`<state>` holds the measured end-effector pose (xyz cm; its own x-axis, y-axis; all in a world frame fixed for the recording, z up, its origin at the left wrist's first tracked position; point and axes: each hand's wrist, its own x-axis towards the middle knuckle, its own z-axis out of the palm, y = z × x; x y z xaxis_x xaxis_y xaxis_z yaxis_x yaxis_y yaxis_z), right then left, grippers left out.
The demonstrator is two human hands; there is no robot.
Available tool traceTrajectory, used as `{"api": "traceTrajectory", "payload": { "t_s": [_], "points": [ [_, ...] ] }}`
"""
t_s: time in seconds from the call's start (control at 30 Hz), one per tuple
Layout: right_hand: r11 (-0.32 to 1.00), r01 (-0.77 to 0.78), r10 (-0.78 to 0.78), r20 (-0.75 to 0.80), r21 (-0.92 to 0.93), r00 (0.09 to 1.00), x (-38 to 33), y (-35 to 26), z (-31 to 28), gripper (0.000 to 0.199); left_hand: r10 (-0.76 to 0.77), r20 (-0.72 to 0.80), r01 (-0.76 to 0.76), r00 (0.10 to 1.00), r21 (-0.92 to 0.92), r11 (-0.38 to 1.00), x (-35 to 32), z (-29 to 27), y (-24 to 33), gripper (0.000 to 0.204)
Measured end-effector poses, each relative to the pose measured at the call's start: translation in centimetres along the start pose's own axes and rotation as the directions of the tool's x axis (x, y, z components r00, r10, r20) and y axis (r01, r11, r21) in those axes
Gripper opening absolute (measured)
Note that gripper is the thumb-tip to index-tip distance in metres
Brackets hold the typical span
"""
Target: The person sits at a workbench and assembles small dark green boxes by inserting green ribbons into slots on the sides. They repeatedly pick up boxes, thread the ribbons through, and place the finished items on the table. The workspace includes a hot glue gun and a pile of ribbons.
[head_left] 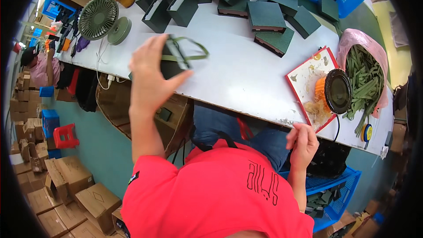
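Dark green box (169, 68): on the white worktable (229, 72), just right of the left palm, with a green ribbon loop (198, 57) reaching out from it.
Left hand (151, 67): spread about the box, fingers at its far end, thumb at the near one; how firmly it grips, I can't tell from here.
Right hand (304, 145): half curled at the table's edge, well apart from the box, near a red-edged tray (304, 77) bearing an orange pot (320, 89); whether it pinches anything, I can't tell.
Lettering: dark outlined characters on the red T-shirt (211, 198); small dark print on the cardboard cartons (99, 200).
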<state>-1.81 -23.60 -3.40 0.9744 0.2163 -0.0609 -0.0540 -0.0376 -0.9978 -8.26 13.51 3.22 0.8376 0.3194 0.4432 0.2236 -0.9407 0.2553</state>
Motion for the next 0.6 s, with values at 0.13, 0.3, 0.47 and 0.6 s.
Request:
{"api": "traceTrajectory", "payload": {
  "t_s": [0.13, 0.3, 0.47, 0.6],
  "points": [
    [0.998, -0.024, 0.020, 0.076, 0.057, 0.997, 0.3, 0.3, 0.0, 0.020, -0.326, 0.134, 0.269, 0.936, 0.325, 0.906, -1.2, -1.5, -4.4, 0.080],
    [0.989, -0.123, 0.124, -0.003, 0.082, 0.992, 1.0, -1.0, 0.7, 0.014, -0.016, -0.040, 0.030, 0.999, 0.384, 0.923, -0.6, 0.6, -3.1, 0.062],
    [0.991, 0.111, -0.109, -0.026, 0.077, 0.994, 0.9, 0.2, 0.7, 0.032, 0.311, 0.053, -0.213, 0.949, -0.621, 0.754, 0.2, 5.4, 8.6, 0.022],
    [0.936, 0.315, -0.330, -0.079, -0.158, 0.941, 0.5, 0.6, -0.1, 0.055, 0.566, 0.202, -0.129, 0.799, -0.862, 0.490, -0.3, 7.3, 16.3, 0.021]
  ]
}}
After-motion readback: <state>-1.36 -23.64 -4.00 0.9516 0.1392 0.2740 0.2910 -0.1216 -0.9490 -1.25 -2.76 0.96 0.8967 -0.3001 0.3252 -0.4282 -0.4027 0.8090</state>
